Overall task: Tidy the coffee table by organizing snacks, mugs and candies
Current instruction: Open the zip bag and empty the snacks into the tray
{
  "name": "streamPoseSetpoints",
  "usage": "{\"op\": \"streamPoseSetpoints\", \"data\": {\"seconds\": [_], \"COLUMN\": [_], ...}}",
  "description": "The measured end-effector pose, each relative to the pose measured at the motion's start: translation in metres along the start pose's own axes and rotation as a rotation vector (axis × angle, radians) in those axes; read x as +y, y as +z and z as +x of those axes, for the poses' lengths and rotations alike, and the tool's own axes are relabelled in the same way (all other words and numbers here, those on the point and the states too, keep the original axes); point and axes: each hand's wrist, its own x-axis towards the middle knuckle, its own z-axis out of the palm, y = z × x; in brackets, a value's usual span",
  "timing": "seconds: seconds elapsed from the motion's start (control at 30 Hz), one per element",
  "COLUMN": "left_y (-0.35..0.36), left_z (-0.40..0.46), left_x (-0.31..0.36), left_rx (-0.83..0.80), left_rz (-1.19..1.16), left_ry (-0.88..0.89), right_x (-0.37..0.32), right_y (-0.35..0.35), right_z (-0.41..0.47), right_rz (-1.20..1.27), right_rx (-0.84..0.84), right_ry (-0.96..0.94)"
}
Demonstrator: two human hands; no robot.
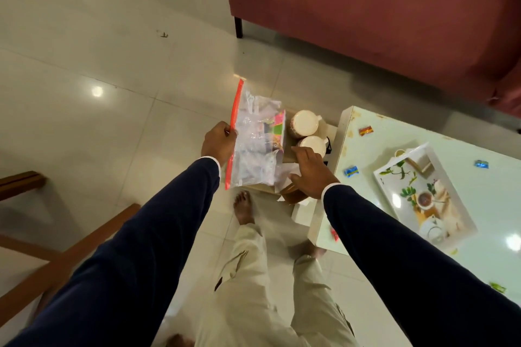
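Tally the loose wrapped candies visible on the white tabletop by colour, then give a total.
Blue candies: 2
Red candies: 2
Green candies: 1
Total: 5; a yellowish scrap near the right edge is too small to tell.

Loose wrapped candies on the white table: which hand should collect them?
Right. The right hand is free and nearer the blue wrapped candy; the left hand grips the clear zip bag.

Snack bag (255, 135) — left-hand (218, 142) grip
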Motion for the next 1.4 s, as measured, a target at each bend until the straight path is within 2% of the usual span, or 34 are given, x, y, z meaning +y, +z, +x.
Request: {"op": "streamPoseSetpoints", "data": {"seconds": [0.13,0.2,0.27,0.33,0.43,0.6,0.73,0.83,1.07,1.27,1.4], "left_y": [-0.027,-0.039,-0.049,-0.057,-0.061,-0.042,-0.012,0.019,0.134,0.237,0.280], "left_z": [-0.032,-0.050,-0.069,-0.086,-0.116,-0.174,-0.228,-0.273,-0.382,-0.472,-0.515], "left_x": [0.039,0.065,0.091,0.117,0.155,0.207,0.236,0.249,0.243,0.229,0.221], "left_rx": [0.029,-0.046,-0.168,-0.267,-0.346,-0.477,-0.588,-0.650,-0.725,-0.810,-0.880], "left_rz": [-0.222,-0.312,-0.323,-0.283,-0.239,-0.197,-0.221,-0.210,-0.093,-0.006,0.033], "left_ry": [0.065,0.140,0.240,0.339,0.463,0.578,0.626,0.662,0.668,0.670,0.675], "right_x": [-0.006,-0.011,-0.018,-0.026,-0.039,-0.042,-0.019,0.004,0.110,0.210,0.249], "right_y": [-0.021,-0.033,-0.047,-0.064,-0.092,-0.137,-0.150,-0.145,-0.102,-0.063,-0.043], "right_z": [-0.010,-0.015,-0.021,-0.030,-0.063,-0.148,-0.220,-0.260,-0.360,-0.451,-0.500], "right_rz": [-0.004,0.051,0.194,0.436,0.780,1.037,1.194,1.186,0.910,0.885,0.900], "right_rx": [0.008,0.018,0.059,0.095,0.141,0.407,0.512,0.585,0.816,0.865,0.880], "right_ry": [-0.023,-0.017,-0.002,0.015,-0.025,-0.143,-0.187,-0.197,-0.053,0.030,0.073]}}
